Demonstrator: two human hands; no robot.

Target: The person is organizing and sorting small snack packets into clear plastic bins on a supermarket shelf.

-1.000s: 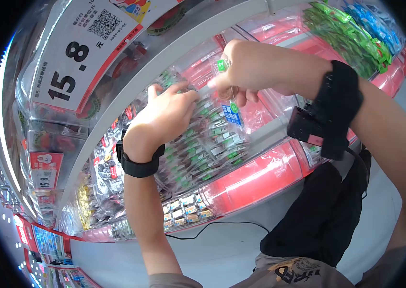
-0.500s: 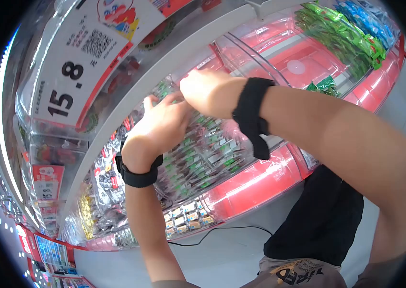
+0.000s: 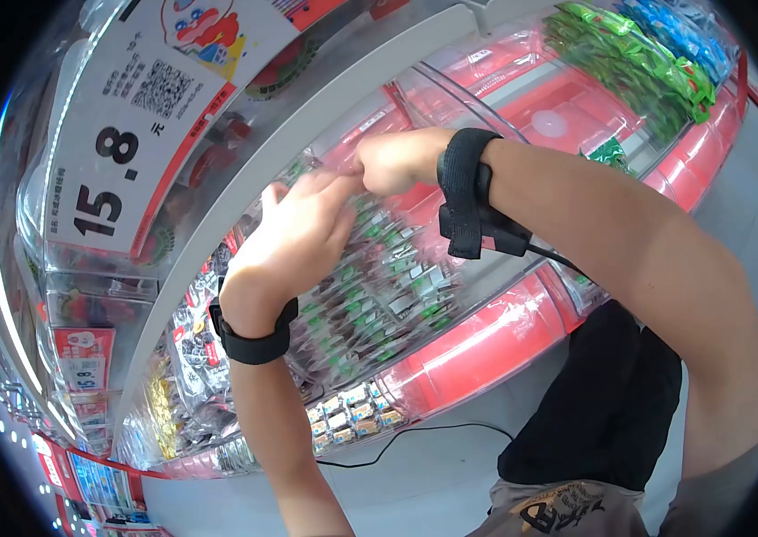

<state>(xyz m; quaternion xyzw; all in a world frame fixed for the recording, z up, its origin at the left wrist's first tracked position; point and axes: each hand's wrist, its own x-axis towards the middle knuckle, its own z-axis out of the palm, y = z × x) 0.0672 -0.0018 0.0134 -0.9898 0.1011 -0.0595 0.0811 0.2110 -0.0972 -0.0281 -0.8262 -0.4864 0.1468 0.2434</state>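
Nearest, a thin black cable (image 3: 397, 434) lies on the pale floor at the foot of a display stand. Just beyond it is the curved red bin front (image 3: 477, 345). Inside the clear bin lie rows of small green-marked packets (image 3: 379, 286), stacked on edge and filling the middle of the bin. The left hand (image 3: 294, 237), with a black wristband (image 3: 253, 336), lies flat on the left part of these packets, fingers stretched out and released, pressing on their tops. The right hand (image 3: 392, 161), with a black wrist strap (image 3: 466, 192), is just beyond it at the far end of the rows and touches the left fingertips. Its fingers are clenched inward, and whatever they close on is hidden. Far right, green sachets (image 3: 638, 63) fill another bin. Farther off, above the white shelf edge (image 3: 307, 116), hangs a price sign (image 3: 119, 134) on the left reading 15.8.
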